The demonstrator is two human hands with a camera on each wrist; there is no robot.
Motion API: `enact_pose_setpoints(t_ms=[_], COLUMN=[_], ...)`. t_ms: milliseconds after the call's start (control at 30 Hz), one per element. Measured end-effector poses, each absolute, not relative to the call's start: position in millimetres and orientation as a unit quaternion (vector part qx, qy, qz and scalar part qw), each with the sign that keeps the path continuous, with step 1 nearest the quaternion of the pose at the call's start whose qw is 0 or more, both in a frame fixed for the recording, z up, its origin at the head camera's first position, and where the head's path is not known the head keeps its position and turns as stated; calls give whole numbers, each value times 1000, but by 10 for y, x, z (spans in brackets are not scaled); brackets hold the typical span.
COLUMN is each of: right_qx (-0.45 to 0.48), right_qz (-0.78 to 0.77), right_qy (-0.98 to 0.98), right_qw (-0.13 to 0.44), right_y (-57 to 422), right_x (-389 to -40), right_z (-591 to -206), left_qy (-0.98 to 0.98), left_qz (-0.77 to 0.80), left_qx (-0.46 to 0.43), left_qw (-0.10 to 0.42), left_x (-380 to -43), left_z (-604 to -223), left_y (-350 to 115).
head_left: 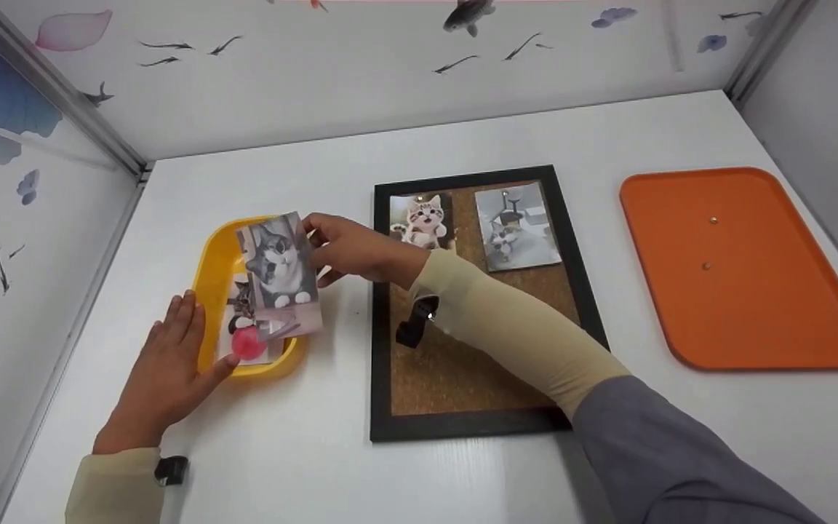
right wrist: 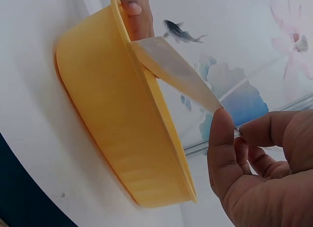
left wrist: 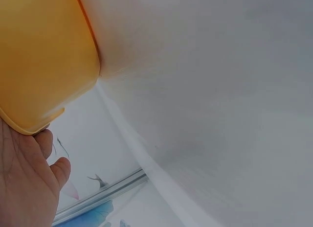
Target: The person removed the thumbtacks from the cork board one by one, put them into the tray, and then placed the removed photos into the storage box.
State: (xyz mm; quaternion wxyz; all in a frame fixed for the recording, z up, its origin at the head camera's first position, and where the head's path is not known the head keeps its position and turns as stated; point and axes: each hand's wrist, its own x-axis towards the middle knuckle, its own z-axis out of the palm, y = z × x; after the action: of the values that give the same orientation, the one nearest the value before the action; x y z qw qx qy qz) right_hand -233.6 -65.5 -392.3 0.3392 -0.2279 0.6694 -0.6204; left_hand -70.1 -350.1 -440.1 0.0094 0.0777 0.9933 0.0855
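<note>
My right hand [head_left: 352, 246] pinches the right edge of a cat photo [head_left: 281, 269] between thumb and fingers. The photo is held over a yellow basin [head_left: 208, 276], tilted, with its pale back [right wrist: 171, 65] showing in the right wrist view. Below it in the basin lies another cat picture with a pink circle [head_left: 248, 343], partly covered. Against the basin's left side rests my left hand [head_left: 164, 371], fingers extended and thumb at the near rim. From the left wrist, its palm [left wrist: 24, 178] shows right under the basin's rim.
A black-framed cork board [head_left: 463, 364] lies mid-table under my right forearm, with a kitten photo [head_left: 423, 218] and a grey cat picture [head_left: 517, 227] pinned near its top. On the right, an orange tray [head_left: 768, 291] holds two small pins [head_left: 713, 220]. Printed walls enclose the white table.
</note>
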Motion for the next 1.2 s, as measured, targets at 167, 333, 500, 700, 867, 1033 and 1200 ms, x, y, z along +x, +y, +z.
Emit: enact_pose_setpoints(t_ms=[167, 333, 500, 700, 867, 1033, 1200], right_qx=[-222, -210, -181, -160, -141, -145, -175], right_qz=[-626, -645, -655, -651, -642, -631, -616], right_qy=[661, 643, 639, 657, 679, 694, 714], right_qw=[348, 356, 362, 346, 326, 314, 283], right_y=[-743, -862, -990, -1158, -1280, -1367, -1419], right_x=[-2335, -2296, -2208, -2089, -2018, -1965, -1955], right_z=[-4003, -4026, -4038, -4029, -4035, -4062, -4099], left_qy=[994, 994, 993, 993, 993, 993, 993], left_qz=[79, 81, 90, 91, 87, 91, 93], left_qx=[78, 72, 71, 74, 78, 78, 79], left_qw=[5, 11, 17, 18, 16, 12, 3], left_x=[-710, -709, -705, -705, -714, -709, -716], left_z=[-4412, -4408, -4392, -4394, -4403, -4415, -4404], left_y=[-3506, -3501, -3506, -3505, -3497, -3508, -3511])
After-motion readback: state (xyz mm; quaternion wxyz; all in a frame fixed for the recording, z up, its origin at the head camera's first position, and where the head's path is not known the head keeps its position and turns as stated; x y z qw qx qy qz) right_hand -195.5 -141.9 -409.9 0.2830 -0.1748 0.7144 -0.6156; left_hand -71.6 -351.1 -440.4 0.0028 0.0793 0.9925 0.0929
